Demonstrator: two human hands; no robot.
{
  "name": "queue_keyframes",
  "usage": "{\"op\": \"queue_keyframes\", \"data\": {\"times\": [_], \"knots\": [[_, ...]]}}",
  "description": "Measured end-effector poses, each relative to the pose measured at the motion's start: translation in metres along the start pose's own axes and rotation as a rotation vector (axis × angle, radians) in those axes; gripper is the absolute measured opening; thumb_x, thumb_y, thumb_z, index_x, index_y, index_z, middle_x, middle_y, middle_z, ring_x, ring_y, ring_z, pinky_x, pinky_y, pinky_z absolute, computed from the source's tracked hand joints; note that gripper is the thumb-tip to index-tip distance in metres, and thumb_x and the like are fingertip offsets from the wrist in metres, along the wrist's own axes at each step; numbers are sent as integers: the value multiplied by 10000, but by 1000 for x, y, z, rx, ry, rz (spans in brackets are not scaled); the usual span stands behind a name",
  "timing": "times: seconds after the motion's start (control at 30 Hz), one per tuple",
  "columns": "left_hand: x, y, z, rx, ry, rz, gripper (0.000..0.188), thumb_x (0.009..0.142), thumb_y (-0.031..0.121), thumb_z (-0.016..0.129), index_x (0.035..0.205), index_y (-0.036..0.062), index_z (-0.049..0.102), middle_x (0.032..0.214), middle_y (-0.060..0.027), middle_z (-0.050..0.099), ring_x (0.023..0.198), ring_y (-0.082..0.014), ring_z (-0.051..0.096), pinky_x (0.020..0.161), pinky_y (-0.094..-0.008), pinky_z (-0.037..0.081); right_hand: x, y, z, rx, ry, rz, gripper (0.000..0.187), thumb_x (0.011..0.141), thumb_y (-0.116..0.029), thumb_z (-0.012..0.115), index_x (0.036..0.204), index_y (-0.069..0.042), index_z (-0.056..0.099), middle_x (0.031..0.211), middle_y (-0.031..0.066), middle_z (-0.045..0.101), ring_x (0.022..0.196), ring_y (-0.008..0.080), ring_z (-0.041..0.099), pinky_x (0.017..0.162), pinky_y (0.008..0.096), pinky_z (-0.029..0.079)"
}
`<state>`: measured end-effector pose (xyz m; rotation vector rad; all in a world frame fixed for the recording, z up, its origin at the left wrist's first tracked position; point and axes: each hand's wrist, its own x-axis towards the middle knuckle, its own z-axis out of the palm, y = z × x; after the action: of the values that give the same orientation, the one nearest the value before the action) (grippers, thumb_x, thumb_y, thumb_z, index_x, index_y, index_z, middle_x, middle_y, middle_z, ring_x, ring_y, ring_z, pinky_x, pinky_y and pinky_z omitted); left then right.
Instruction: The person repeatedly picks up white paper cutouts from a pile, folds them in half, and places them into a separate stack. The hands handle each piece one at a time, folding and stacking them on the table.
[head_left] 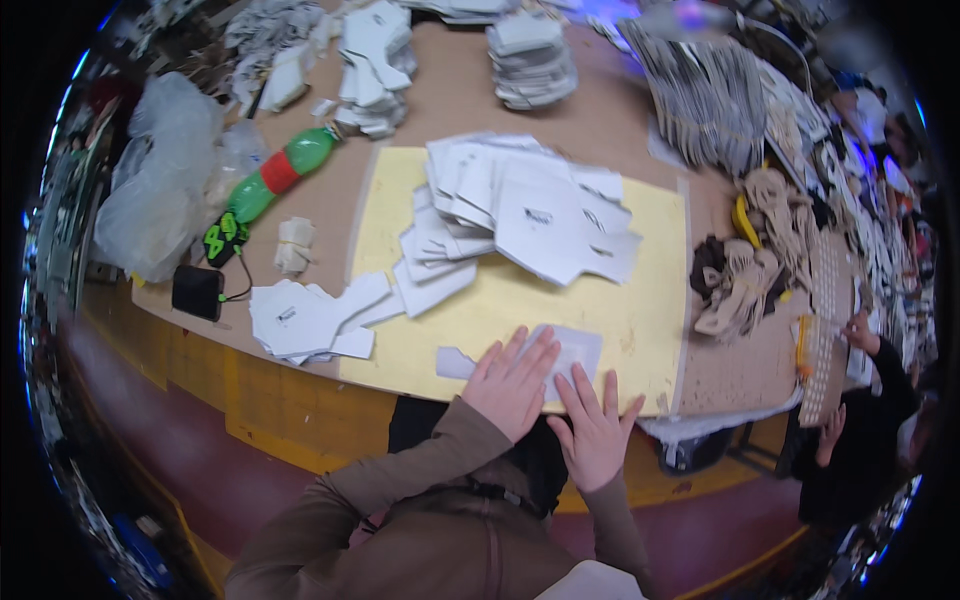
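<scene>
While a flat white die-cut card piece (560, 352) lay at the near edge of the yellow board (640, 320), both hands pressed on it with fingers spread flat, gripping nothing: the left hand (512, 382) on its middle, the right hand (592, 430) at its near edge. Beyond sat a loose heap of white card blanks (530, 210) on the brown worktop (450, 95).

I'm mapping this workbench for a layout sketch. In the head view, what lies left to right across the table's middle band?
Clear plastic bags → green bottle → small stack of white card cutouts → yellow mat → pile of tan cutout pieces.
</scene>
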<state>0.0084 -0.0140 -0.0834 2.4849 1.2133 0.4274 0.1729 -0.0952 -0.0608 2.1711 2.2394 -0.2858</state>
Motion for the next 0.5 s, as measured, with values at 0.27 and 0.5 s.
{"op": "queue_keyframes", "data": {"times": [0.27,0.5], "knots": [[-2,-2,0,89,56,64,586,965,291,569,1493,68,444,1606,-123,367,1440,-322,389,1130,-474,354,9,-11,1,292,10,-75,730,936,-453,639,1499,-33,437,1577,182,398,1457,387,368,1176,635,204],[-8,-7,4,-42,-8,120,811,903,488,642,1532,55,367,1637,-114,310,1513,-247,299,1186,-490,264,19,19,5,178,104,-140,704,949,-400,620,1496,0,430,1555,192,425,1443,387,388,1188,576,229]]}}
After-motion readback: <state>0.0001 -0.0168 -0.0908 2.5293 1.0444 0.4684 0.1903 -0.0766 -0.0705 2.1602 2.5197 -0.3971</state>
